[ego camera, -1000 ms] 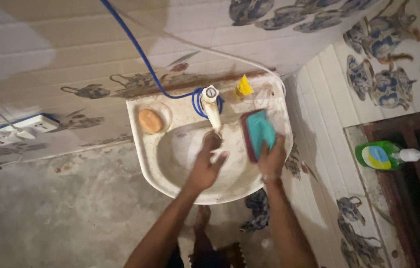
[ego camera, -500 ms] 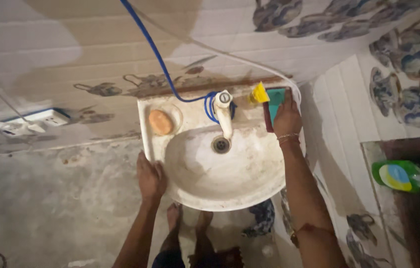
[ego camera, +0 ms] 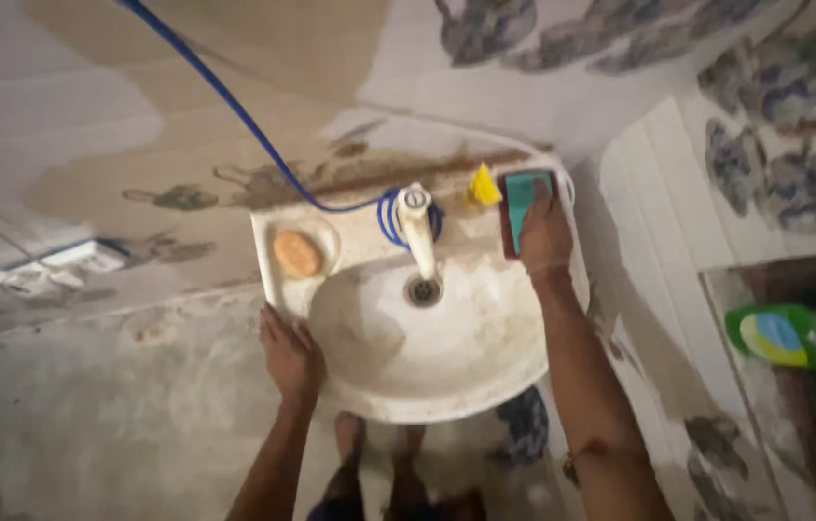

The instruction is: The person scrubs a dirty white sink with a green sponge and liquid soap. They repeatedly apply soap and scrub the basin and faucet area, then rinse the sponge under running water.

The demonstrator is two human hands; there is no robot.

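Sponge (ego camera: 522, 198), teal with a dark red backing, lies on the back right corner of the sink (ego camera: 446, 386), and the right hand (ego camera: 545, 236) presses flat on top of it, fingers stretched along its length and covering its near half. Just left of the sponge a small yellow piece (ego camera: 483, 185) stands on the same ledge. The left hand (ego camera: 290, 352) rests on the sink's front left rim, fingers laid loosely together over the edge and holding nothing. Sink is a white, stained basin fixed to a tiled wall; its bowl holds no objects, only the dark drain (ego camera: 423, 289) at the back, directly under the white tap (ego camera: 415, 227). A shallow soap recess at the back left corner holds an orange soap bar (ego camera: 297, 254). A blue hose (ego camera: 224, 96) comes down from the upper left along the wall and coils around the base of the tap. To the far right, well apart from the sink, a green bottle (ego camera: 776, 335) with a white cap lies on its side on a dark shelf. Bare feet (ego camera: 379, 449) show on the floor under the basin's front edge.
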